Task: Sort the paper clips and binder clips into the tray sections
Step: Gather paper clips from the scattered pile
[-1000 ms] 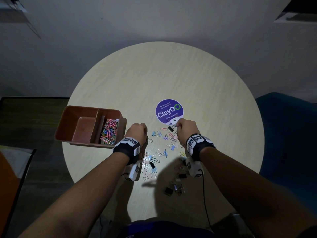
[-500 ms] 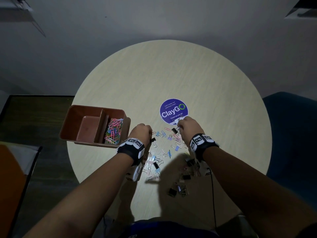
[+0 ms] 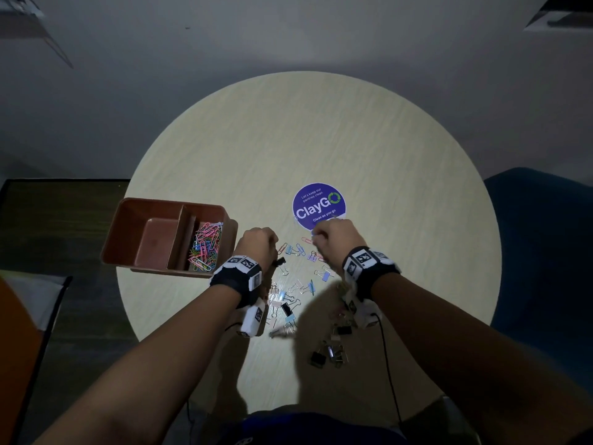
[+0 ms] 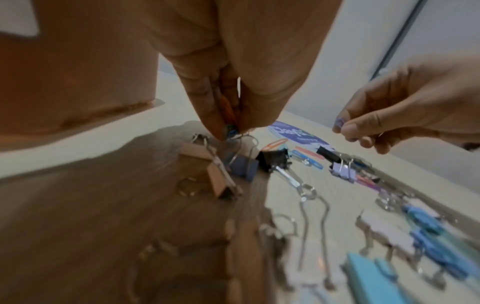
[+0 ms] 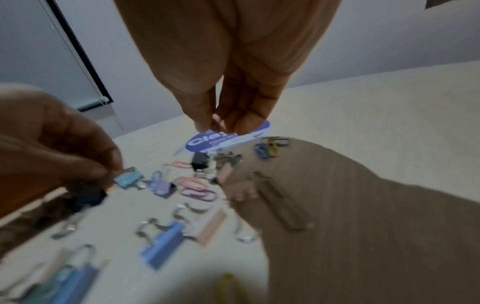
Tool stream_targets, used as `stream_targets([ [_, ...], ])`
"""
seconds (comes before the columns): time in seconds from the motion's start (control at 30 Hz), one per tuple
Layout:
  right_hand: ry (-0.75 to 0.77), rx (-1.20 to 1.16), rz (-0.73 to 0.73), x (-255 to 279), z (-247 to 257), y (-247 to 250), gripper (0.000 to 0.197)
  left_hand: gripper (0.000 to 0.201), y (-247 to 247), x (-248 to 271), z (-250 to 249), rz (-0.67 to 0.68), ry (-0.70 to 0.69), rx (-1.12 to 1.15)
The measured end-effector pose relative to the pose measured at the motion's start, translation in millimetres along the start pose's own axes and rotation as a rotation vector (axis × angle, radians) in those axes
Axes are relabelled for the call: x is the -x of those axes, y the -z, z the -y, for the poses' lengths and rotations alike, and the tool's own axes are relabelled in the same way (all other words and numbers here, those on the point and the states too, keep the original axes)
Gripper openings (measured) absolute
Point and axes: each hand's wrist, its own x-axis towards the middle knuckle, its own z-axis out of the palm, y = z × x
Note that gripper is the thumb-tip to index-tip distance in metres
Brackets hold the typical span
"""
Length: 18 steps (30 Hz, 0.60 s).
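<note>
The left hand (image 4: 228,86) pinches a few paper clips (image 4: 230,115); the right hand (image 3: 333,237), at three o'clock from it, pinches a lilac clip (image 4: 339,123) above scattered binder clips (image 3: 290,311).

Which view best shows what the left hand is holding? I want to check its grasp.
The left wrist view: the left hand pinches a bunch of paper clips at its fingertips, orange and blue showing. The head view shows only the back of the fist; the right wrist view shows blurred knuckles, no clips visible.
</note>
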Motion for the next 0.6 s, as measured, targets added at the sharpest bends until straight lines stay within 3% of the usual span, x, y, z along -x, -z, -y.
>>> stream_targets([
  [0.13, 0.003, 0.072, 0.110, 1, 15, -13, 0.021, 0.022, 2, 0, 0, 0.011, -0.057, 0.067],
  [0.37, -0.116, 0.045, 0.041, 11, -5, -1, 0.020, 0.023, -5, -4, -4, 0.041, -0.130, -0.005],
  [0.6, -0.105, 0.111, 0.155, 19, -18, -14, 0.029, 0.021, -13, -2, -5, 0.026, -0.178, -0.100],
])
